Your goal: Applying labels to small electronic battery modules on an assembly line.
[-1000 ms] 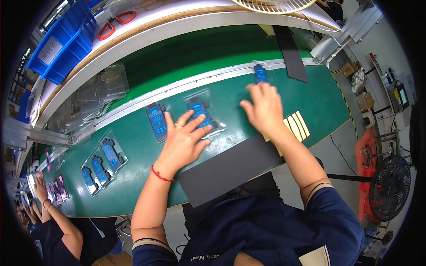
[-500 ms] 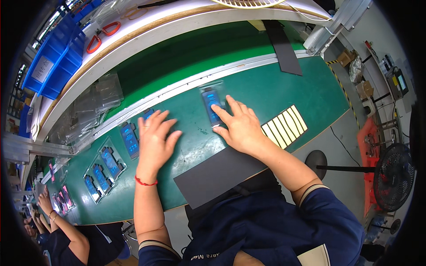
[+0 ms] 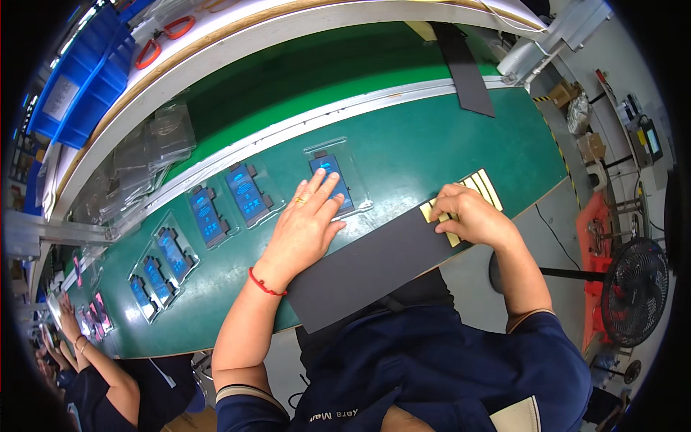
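Left hand (image 3: 306, 229) lies flat, fingers spread, fingertips resting on the tray (image 3: 337, 180). Right hand (image 3: 471, 216), fingers curled, pinches the yellow strips (image 3: 481, 186).

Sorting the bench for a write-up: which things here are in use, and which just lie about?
In use: left hand on clear tray with blue part; right hand at yellow strips; black mat.
Lying about: red scissors, blue bins, fan.

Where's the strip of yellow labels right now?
In the head view, the sheet of yellow labels lies on the green belt at the person's right, partly under the right hand, at the right end of the black mat.
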Motion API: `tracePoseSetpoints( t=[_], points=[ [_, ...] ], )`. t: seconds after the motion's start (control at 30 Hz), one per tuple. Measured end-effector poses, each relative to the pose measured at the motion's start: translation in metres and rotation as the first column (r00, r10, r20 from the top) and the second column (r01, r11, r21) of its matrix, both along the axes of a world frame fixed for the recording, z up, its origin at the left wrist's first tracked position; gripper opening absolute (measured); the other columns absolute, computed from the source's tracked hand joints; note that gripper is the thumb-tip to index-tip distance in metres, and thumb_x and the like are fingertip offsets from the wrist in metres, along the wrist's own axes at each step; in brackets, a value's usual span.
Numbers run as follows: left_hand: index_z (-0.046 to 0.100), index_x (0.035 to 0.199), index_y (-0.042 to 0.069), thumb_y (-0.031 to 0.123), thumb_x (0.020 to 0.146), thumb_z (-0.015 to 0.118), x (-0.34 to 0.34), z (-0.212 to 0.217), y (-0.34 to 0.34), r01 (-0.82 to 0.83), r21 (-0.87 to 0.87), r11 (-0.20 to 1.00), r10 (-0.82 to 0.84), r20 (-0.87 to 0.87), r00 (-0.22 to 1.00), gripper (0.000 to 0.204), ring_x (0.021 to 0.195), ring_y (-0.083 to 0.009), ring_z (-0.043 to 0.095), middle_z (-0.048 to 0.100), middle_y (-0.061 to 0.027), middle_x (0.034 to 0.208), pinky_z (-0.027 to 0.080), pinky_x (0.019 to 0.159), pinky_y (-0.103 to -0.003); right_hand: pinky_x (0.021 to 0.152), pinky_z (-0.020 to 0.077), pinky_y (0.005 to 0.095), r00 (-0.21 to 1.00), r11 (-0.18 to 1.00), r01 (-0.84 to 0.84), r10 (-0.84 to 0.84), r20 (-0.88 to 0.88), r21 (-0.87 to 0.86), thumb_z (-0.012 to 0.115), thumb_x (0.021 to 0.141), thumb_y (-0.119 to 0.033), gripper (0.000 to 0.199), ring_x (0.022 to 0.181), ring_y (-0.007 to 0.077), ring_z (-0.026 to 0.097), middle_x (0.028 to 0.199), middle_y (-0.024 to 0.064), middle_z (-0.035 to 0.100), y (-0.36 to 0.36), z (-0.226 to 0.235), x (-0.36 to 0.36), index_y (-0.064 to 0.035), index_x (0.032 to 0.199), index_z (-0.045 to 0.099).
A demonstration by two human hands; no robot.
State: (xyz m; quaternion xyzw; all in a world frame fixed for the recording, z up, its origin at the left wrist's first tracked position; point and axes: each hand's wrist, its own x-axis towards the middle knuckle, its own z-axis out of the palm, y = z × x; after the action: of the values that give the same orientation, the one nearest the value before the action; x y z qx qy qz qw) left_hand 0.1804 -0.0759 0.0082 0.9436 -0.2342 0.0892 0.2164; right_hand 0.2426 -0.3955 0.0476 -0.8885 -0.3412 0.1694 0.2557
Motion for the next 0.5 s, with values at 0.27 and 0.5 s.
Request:
tracePoseSetpoints(
  t=[0.27, 0.5],
  points=[
    [0.063, 0.117, 0.000, 0.018, 0.087, 0.071, -0.003, -0.007, -0.002, -0.027, -0.029, 0.999, 0.027, -0.009, 1.000, 0.035, 0.134, -0.0343, 0.047, 0.055, -0.0169, 0.139, 0.043, 0.109, -0.044, 0.079, 0.0457, 0.0373, 0.992, 0.988, -0.113, 0.107, -0.064, -0.104, 0.078, 0.075, -0.004, 0.023, 0.092, 0.0277, 0.055, 0.086, 0.0081, 0.056, 0.000, 0.002, 0.011, -0.0045, 0.086, 0.058],
    [0.065, 0.115, 0.000, 0.017, 0.087, 0.071, -0.003, -0.007, -0.001, -0.014, -0.058, 0.998, 0.015, 0.018, 1.000, 0.034, 0.132, -0.0343, 0.050, 0.059, -0.0180, 0.133, 0.045, 0.108, -0.044, 0.057, 0.0450, 0.0288, 0.987, 0.942, 0.075, -0.022, -0.161, 0.328, 0.074, 0.080, -0.002, 0.015, 0.060, 0.0100, 0.053, 0.065, 0.0041, 0.058, 0.045, 0.018, 0.040, -0.0022, 0.081, 0.059]
  ],
)
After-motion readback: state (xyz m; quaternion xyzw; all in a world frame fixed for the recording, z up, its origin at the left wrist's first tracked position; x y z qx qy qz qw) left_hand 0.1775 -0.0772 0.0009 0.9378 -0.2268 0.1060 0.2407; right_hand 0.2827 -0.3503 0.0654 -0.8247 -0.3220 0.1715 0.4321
